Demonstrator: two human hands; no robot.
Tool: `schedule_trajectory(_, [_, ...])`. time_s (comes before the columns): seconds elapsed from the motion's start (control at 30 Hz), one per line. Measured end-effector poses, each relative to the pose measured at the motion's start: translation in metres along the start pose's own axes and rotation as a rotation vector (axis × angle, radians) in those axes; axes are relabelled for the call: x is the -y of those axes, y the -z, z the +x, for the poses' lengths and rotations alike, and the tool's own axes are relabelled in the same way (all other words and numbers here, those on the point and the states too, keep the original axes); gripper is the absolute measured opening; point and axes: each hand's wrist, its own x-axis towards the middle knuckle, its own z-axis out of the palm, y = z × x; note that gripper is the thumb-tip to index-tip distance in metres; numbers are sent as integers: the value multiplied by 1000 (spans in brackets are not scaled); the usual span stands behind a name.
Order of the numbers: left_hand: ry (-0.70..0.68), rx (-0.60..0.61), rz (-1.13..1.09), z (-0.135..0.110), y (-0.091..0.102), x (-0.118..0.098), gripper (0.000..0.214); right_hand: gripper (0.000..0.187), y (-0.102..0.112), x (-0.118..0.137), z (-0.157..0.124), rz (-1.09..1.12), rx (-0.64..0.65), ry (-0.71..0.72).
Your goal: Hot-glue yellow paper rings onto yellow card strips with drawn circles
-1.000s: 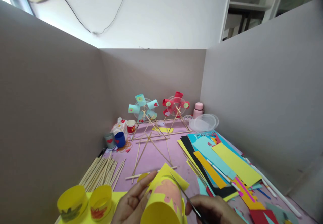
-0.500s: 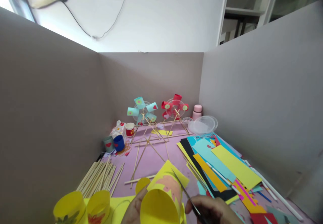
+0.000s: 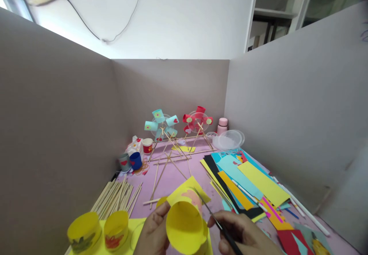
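My left hand (image 3: 155, 224) grips a yellow paper cup (image 3: 184, 226) from its left side, with the open mouth facing me. A peach-coloured cut-out or print (image 3: 193, 198) shows on its upper side. Behind the rim, a yellow paper flap (image 3: 179, 190) sticks up. A slim black-handled metal tool (image 3: 211, 216) is held in my right hand (image 3: 240, 230), its thin tip over the flap and peach patch; its exact kind cannot be made out. Two more yellow cups, one wide (image 3: 84, 230) and one narrower (image 3: 116, 230), stand at the left on yellow paper.
Bundled wooden sticks (image 3: 112, 197) lie at left. Stick frames carry a light-blue cup wheel (image 3: 161, 124) and a red one (image 3: 198, 119) at the back. Coloured paper sheets (image 3: 264, 182) cover the right side. Grey partitions (image 3: 172, 82) enclose the table.
The yellow cup has turned so its mouth faces me more, and more of my left hand shows. The tool stays beside the peach patch. The whole view has shifted slightly.
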Motion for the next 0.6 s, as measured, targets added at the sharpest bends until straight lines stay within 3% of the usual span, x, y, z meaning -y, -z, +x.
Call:
schedule_trajectory(0.17, [-20, 62, 26, 3, -3, -1, 33, 45, 4, 9, -1, -49, 46, -25])
schedule_trajectory(0.43, [165, 135, 74, 4, -5, 5, 41, 47, 9, 6, -18, -163, -70, 14])
schedule_trajectory(0.6, [199, 153, 90, 8, -4, 7, 38, 46, 15, 4, -18, -177, -21, 4])
